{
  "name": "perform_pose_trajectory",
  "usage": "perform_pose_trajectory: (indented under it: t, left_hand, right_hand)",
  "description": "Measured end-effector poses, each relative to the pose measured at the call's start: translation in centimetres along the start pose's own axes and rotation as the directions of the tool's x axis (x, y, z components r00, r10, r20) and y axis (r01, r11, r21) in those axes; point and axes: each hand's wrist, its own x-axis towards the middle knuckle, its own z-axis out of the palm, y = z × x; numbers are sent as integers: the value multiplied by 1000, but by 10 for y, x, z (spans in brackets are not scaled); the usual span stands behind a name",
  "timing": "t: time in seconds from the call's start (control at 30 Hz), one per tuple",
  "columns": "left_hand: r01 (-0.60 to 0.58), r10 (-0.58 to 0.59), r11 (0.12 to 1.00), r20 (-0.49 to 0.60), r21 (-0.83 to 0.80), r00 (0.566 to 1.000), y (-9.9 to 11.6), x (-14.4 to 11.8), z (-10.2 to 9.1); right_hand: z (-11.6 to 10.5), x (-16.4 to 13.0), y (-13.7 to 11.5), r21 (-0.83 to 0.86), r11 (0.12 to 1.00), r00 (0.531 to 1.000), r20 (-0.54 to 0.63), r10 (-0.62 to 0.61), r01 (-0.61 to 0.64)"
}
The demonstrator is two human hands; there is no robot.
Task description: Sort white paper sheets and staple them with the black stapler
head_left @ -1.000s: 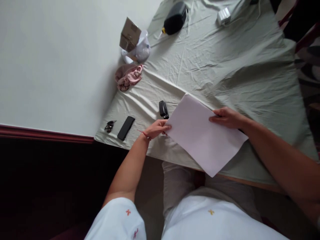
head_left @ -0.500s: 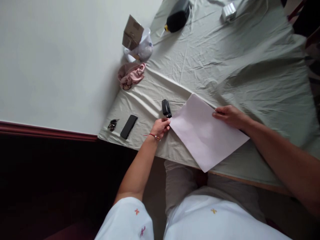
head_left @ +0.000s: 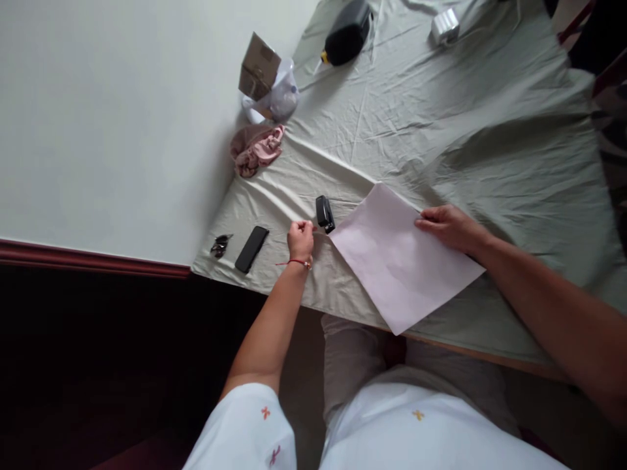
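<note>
White sheets of paper (head_left: pixel 399 261) lie at a slant near the table's front edge, their lower corner reaching it. My right hand (head_left: pixel 448 225) pinches the upper right edge, thumb on top and fingers underneath. Left of the paper, my left hand (head_left: pixel 300 240) is closed over the cloth, apart from the paper's left corner; whether anything is between its fingertips is hidden. A black stapler (head_left: pixel 324 213) lies between that hand and the paper, just beyond the fingers.
A black phone (head_left: pixel 251 249) and some keys (head_left: pixel 222 245) lie to the left on the wrinkled tablecloth (head_left: pixel 392 124). Along the wall are a pink cloth (head_left: pixel 257 150), a white container (head_left: pixel 284 91) and a cardboard piece (head_left: pixel 259 65). Farther back sit a black case (head_left: pixel 347 32) and a silvery-white block (head_left: pixel 445 26).
My left hand has let go of the paper's left corner and moved left, its fingers now closed beside the stapler. My right hand still holds the paper, nearly unmoved.
</note>
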Motion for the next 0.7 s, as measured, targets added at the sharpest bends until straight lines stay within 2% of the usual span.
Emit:
perform_pose_trajectory:
  t: [0.07,0.13,0.33,0.53,0.6,0.7]
  left_hand:
    - [-107,108,989,-3,106,994,4,10,2]
    - [-158,152,970,47,187,987,10,19,5]
    - [-133,64,931,207,339,976,25,30,15]
    - [-161,116,926,148,343,982,28,34,22]
    - [-168,113,920,171,355,979,31,34,24]
    - [-191,89,899,261,395,961,38,29,25]
  right_hand:
    - [0,-1,-1,35,999,1000,-1,19,-19]
    - [0,-2,-1,73,997,999,0,37,-36]
    - [-3,-4,-6,160,980,993,26,117,-120]
    - [-2,-11,-17,219,959,983,2,181,-177]
    - [-1,-11,-20,242,951,980,3,197,-192]
    - [-1,-11,-23,238,945,972,-21,235,-224]
